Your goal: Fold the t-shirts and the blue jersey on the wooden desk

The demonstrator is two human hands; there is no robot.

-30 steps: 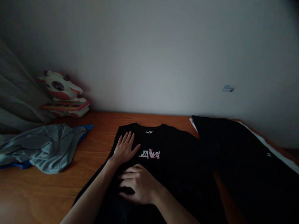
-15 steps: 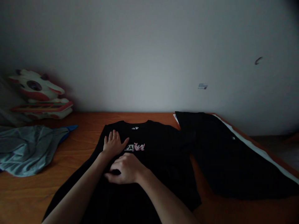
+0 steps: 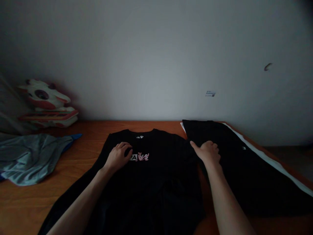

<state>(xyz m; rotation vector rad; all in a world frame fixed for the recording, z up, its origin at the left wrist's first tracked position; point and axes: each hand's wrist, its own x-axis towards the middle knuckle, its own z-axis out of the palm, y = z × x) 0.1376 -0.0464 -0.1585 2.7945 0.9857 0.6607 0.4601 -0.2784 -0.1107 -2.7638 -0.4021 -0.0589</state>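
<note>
A black T-shirt (image 3: 158, 176) with a pink and white chest print lies spread face up, its collar toward the wall. My left hand (image 3: 119, 156) rests on its upper left part beside the print, fingers curled and a gap between thumb and fingers. Over the shirt's right sleeve is my right hand (image 3: 207, 152), thumb stretched out to the left and fingers bent; whether it pinches any cloth is hidden. More black clothing (image 3: 244, 176) lies on the right, close to that sleeve, with white cloth showing along its far edge.
Grey and blue clothing (image 3: 36, 156) lies crumpled on the left of the wooden surface (image 3: 90, 140). A cow-shaped toy keyboard (image 3: 49, 106) stands at the back left, against the wall. The wall bears a small label (image 3: 210, 94).
My right hand has moved from the shirt's middle to its right sleeve. My left hand's fingers, spread flat before, are now curled. The view has shifted slightly.
</note>
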